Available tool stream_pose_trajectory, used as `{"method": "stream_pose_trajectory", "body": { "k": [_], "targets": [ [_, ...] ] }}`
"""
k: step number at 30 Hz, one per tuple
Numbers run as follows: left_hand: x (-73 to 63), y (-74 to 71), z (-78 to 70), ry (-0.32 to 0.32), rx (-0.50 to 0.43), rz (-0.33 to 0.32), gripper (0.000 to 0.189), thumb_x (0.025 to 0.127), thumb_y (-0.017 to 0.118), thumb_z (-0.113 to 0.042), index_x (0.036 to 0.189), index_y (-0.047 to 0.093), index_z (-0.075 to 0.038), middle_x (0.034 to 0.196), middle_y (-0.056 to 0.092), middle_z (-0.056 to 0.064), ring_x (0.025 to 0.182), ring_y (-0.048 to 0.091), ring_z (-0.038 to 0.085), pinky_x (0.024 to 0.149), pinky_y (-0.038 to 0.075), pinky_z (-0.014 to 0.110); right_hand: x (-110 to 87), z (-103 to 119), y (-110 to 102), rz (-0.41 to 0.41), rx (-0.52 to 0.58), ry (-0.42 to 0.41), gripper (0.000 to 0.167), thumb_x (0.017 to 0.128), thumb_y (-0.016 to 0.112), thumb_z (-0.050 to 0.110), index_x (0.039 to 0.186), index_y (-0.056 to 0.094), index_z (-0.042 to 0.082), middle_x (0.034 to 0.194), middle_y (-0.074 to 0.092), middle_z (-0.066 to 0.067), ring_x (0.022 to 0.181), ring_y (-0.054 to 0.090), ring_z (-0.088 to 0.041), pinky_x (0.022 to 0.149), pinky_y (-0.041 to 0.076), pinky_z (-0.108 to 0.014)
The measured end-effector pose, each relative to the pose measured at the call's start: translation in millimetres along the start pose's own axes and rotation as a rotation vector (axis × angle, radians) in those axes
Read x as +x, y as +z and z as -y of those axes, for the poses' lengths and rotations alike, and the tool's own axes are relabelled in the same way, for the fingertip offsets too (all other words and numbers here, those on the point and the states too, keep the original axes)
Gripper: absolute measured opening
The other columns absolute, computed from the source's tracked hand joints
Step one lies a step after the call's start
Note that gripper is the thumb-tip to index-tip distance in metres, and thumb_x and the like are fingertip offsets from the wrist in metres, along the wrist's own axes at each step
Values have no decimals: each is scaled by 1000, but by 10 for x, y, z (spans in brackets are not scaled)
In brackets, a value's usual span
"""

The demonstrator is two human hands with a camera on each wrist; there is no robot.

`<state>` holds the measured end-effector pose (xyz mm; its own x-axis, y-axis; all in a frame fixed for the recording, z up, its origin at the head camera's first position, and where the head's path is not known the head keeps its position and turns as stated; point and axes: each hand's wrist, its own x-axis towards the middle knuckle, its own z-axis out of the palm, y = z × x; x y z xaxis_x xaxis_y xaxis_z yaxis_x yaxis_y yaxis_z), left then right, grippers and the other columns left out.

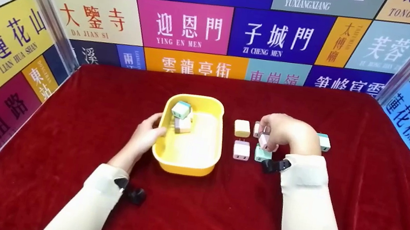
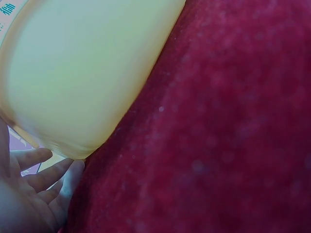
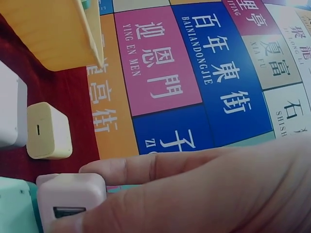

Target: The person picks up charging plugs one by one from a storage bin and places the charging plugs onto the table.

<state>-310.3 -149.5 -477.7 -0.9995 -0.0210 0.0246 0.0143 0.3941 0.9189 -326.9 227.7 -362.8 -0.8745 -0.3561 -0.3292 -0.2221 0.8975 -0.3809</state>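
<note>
My right hand (image 1: 288, 132) pinches a pale pink USB charger (image 3: 80, 187) between thumb and fingers; its port shows in the right wrist view. Below it in the head view lies a mint charger (image 1: 263, 154). Left of the hand are a cream-yellow charger (image 1: 242, 128) and a white-and-lilac one (image 1: 241, 151). Another pale charger (image 1: 256, 129) is partly hidden behind my fingers. My left hand (image 1: 146, 132) rests against the left side of a yellow basin (image 1: 220, 142), thumb at the rim, extended fingers touching its outer wall. A mint charger (image 1: 181, 109) and a white-and-brown one (image 1: 183, 125) lie inside.
A teal-and-white charger (image 1: 323, 142) lies beyond my right wrist. Dark red cloth (image 1: 189, 211) covers the table. Panels with printed place names (image 1: 186, 25) stand behind and along both sides. Black wrist straps (image 1: 277, 166) sit at the cuffs.
</note>
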Motion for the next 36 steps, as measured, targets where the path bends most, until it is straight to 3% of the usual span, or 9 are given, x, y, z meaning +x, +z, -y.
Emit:
{"method": "stream_pose_trajectory", "body": {
  "k": [6, 13, 22, 36],
  "targets": [
    [-1, 0, -4, -3, -4, 2, 63, 88, 58, -9, 151, 58, -5, 132, 68, 19, 112, 63, 28, 95, 51, 38, -19, -91, -23, 28, 46, 43, 44, 72, 79, -5, 114, 69, 7, 98, 62, -10, 87, 55, -27, 67, 49, -36],
    [2, 0, -1, -1, -4, 0, 62, 88, 58, -8, 150, 59, -5, 133, 68, 19, 112, 63, 29, 96, 51, 39, -90, -272, -47, 10, 108, 81, 43, 70, 77, -8, 110, 68, 5, 97, 64, -11, 89, 58, -28, 67, 51, -35],
    [-6, -1, 5, 1, -6, 3, 60, 90, 58, -8, 150, 58, -4, 132, 68, 20, 113, 62, 29, 97, 51, 39, -71, -442, -9, 22, 61, 120, 47, 68, 79, -3, 112, 65, 5, 93, 64, -10, 89, 57, -28, 66, 49, -36],
    [-2, 2, -4, -4, -2, 9, 60, 92, 58, -9, 152, 57, -5, 134, 67, 20, 115, 61, 29, 99, 50, 40, -86, -431, 40, 38, 43, 238, 38, 74, 88, 12, 106, 68, 11, 89, 72, -7, 93, 62, -32, 73, 51, -43]
  ]
}}
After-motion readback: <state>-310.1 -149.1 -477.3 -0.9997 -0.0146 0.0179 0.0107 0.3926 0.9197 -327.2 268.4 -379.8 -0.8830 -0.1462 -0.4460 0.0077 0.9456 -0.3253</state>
